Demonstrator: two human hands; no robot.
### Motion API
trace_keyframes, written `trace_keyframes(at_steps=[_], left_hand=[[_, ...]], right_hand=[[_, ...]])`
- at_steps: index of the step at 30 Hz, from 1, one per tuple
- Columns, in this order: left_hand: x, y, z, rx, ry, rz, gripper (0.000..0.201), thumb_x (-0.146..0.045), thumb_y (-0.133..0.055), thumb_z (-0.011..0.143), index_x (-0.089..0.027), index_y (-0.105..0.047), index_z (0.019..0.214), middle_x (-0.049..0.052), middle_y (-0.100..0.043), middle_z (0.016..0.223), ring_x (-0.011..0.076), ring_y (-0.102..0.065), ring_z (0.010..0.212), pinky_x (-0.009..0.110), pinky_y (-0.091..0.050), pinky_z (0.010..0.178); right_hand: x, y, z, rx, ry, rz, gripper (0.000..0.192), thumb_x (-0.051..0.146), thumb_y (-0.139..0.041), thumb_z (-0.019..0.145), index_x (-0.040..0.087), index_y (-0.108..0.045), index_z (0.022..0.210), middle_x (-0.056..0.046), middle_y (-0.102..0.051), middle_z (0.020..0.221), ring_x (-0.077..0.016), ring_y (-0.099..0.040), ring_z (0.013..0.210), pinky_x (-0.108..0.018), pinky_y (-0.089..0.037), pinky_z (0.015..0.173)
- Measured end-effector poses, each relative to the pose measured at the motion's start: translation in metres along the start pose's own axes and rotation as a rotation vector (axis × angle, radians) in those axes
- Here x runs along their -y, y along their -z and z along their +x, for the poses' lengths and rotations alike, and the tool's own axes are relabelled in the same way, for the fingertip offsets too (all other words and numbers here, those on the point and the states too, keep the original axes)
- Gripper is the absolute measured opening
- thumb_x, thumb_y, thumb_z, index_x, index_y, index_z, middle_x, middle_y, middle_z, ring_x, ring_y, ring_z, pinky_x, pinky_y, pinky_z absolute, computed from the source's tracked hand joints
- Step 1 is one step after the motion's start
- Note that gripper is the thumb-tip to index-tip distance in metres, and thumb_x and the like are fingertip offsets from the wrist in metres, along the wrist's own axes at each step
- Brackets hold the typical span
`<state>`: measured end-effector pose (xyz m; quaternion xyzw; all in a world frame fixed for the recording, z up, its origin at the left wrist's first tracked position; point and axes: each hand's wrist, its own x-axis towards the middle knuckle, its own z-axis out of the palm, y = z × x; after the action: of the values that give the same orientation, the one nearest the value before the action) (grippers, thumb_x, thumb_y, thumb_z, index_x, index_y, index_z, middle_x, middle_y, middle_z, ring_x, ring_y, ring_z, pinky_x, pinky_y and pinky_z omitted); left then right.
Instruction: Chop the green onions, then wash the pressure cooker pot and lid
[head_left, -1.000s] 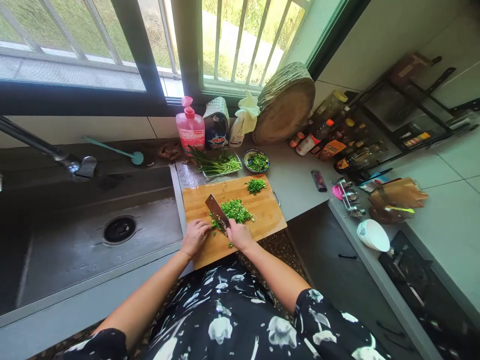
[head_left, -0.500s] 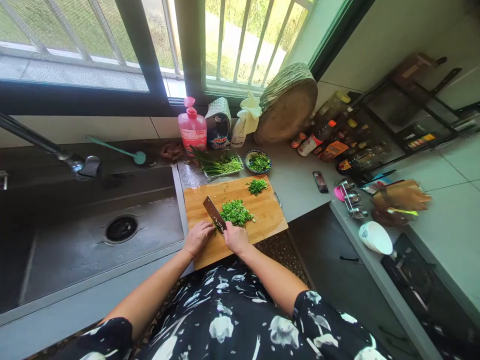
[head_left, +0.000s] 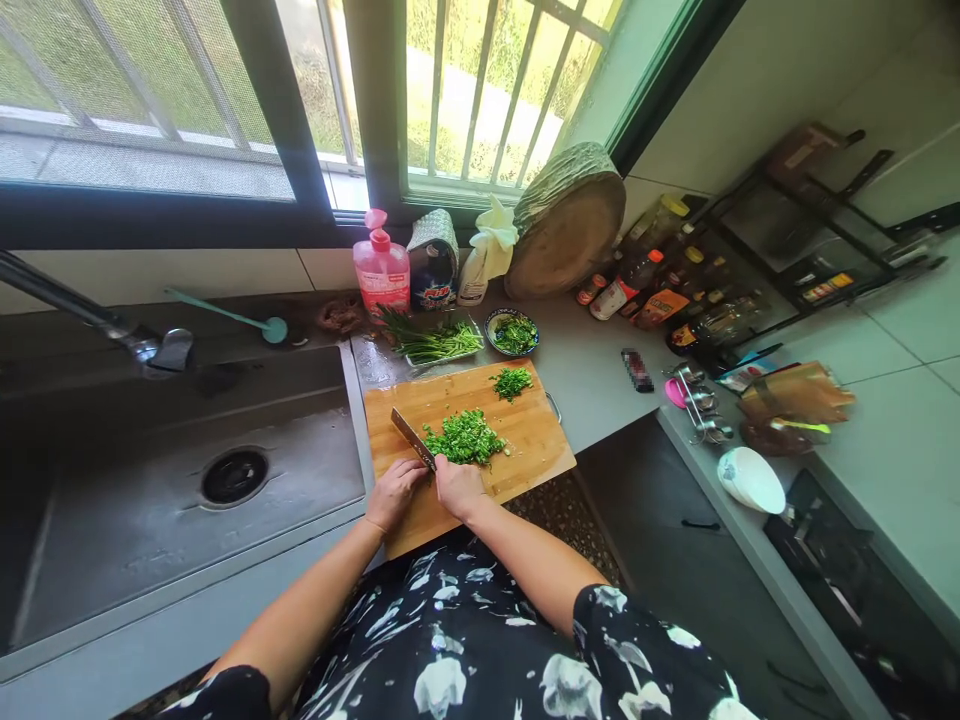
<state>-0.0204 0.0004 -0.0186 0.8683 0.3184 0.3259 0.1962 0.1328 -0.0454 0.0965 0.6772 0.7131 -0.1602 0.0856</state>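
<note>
My right hand (head_left: 459, 490) is closed round the handle of a cleaver (head_left: 411, 436), whose blade points away to the left over the wooden cutting board (head_left: 536, 445). Close against the near side of the blade is my left hand (head_left: 396, 494), its fingers bent together at the board; whatever lies under the fingertips is hidden. Just right of the blade spreads a heap of chopped greens (head_left: 466, 438). A smaller chopped pile (head_left: 512, 382) sits at the board's far right corner. Behind the board are long green stalks (head_left: 442, 343) in a clear tray and a patterned bowl (head_left: 490, 342) of cut greens.
To the left is a metal sink (head_left: 300, 420) with a faucet (head_left: 161, 352). A pink pump bottle (head_left: 382, 272), a dark bottle (head_left: 435, 280) and a round wood block (head_left: 570, 235) stand by the window. Sauce bottles (head_left: 630, 285) and a white bowl (head_left: 750, 480) are at the right.
The cleaver has shifted left with my right hand, its blade now lying at a flatter slant. The chopped heap reaches further left. My left hand stays close to the blade.
</note>
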Motion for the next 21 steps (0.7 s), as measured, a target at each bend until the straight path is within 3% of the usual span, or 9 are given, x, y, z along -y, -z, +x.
trace_keyframes(at_steps=[9, 15, 21], left_hand=[[0.011, -0.001, -0.005, -0.006, 0.005, -0.038, 0.03, -0.027, -0.039, 0.09, -0.023, -0.069, 0.091, 0.007, -0.069, 0.092, 0.0208, -0.062, 0.087, 0.035, -0.053, 0.078], [0.013, -0.001, -0.004, -0.021, -0.087, -0.028, 0.031, -0.028, -0.039, 0.09, -0.023, -0.069, 0.093, 0.007, -0.069, 0.093, 0.0214, -0.063, 0.085, 0.035, -0.054, 0.076], [0.014, -0.003, -0.008, -0.061, -0.066, -0.049, 0.031, -0.025, -0.04, 0.088, -0.023, -0.069, 0.097, 0.008, -0.069, 0.095, 0.0236, -0.064, 0.086, 0.04, -0.054, 0.079]], right_hand=[[-0.002, 0.011, -0.018, 0.001, 0.02, -0.046, 0.016, 0.018, -0.04, 0.087, 0.015, -0.047, 0.1, -0.009, -0.069, 0.078, -0.0234, -0.069, 0.071, -0.033, -0.054, 0.061], [0.004, 0.0, -0.004, -0.027, 0.046, -0.037, 0.016, 0.018, -0.036, 0.089, 0.014, -0.046, 0.101, -0.01, -0.069, 0.079, -0.0241, -0.07, 0.074, -0.035, -0.055, 0.059], [0.0, 0.006, 0.0, -0.027, 0.052, -0.006, 0.017, 0.02, -0.037, 0.089, 0.014, -0.047, 0.101, -0.01, -0.07, 0.079, -0.024, -0.07, 0.072, -0.035, -0.056, 0.06]])
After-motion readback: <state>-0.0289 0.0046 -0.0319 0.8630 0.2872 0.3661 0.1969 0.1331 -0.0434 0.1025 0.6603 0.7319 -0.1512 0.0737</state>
